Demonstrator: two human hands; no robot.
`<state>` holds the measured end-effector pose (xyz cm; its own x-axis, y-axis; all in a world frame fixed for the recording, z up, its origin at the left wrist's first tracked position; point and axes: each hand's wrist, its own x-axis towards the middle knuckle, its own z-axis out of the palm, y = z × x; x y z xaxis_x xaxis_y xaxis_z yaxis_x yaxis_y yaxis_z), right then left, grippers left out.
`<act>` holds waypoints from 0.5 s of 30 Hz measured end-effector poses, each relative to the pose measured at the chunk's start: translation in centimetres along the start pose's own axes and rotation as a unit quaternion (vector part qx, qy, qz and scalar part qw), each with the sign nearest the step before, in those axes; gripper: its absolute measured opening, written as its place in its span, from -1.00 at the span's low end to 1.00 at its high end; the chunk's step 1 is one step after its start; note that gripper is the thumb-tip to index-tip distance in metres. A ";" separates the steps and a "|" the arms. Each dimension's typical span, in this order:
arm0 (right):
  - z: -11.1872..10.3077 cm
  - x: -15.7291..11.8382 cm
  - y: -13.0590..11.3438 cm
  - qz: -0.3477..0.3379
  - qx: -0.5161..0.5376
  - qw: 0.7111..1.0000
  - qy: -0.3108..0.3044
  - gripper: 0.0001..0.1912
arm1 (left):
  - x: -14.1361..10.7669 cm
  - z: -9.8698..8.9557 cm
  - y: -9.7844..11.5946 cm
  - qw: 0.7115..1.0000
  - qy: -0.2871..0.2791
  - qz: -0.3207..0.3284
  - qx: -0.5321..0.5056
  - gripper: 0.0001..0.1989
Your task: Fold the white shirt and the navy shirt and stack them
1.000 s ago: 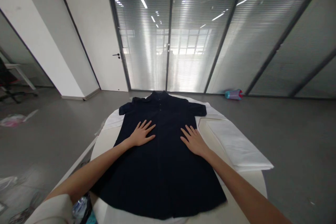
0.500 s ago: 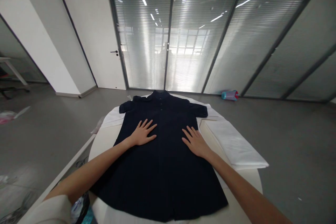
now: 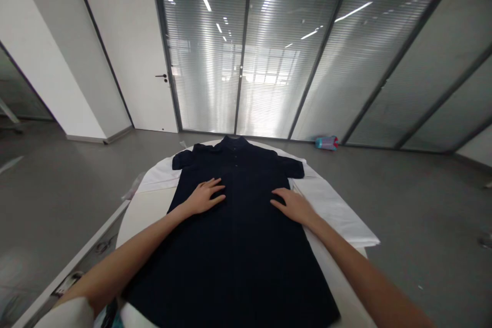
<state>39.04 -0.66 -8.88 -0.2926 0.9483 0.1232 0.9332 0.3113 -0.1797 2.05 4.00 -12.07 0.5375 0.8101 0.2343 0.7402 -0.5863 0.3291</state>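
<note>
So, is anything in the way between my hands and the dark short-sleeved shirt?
Nothing visible is. Your left hand and right hand are both over the front of the dark short-sleeved shirt. The folded white cloth lies off to the right, not between them.

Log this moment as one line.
left hand: over dark shirt | right hand: over shirt | shirt: spread on white table | white cloth: right of shirt

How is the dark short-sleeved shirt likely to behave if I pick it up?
The shirt will probably hang floppy, as it looks like soft, unstiffened cloth. It may be fairly light for its size, since it seems thin and lies nearly flat. It seems unlikely to roll, being spread broadly over the table.
</note>
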 end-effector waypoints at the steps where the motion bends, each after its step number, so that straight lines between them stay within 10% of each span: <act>1: -1.3 1.1 0.7 0.029 0.009 0.999 0.011 -0.53 | 0.3 -0.7 -1.2 0.998 0.057 -0.015 -0.014 -0.47; 5: -5.5 5.4 5.3 0.218 -0.013 0.976 0.027 -0.65 | 1.9 -3.9 -8.0 0.949 0.265 -0.170 0.000 -0.57; 9: -5.9 8.0 9.2 0.387 -0.014 0.922 -0.013 -0.55 | 2.6 -5.3 -13.7 0.891 0.226 -0.393 -0.017 -0.49; 15: -3.2 9.4 10.2 0.447 -0.034 0.894 0.002 -0.43 | 2.4 -3.7 -14.6 0.865 0.251 -0.433 -0.030 -0.52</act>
<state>46.48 11.20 -6.46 0.5769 0.8160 -0.0359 0.8043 -0.5752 -0.1489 -8.99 14.50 -12.98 -0.4631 0.8535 0.2388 0.7464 0.2302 0.6245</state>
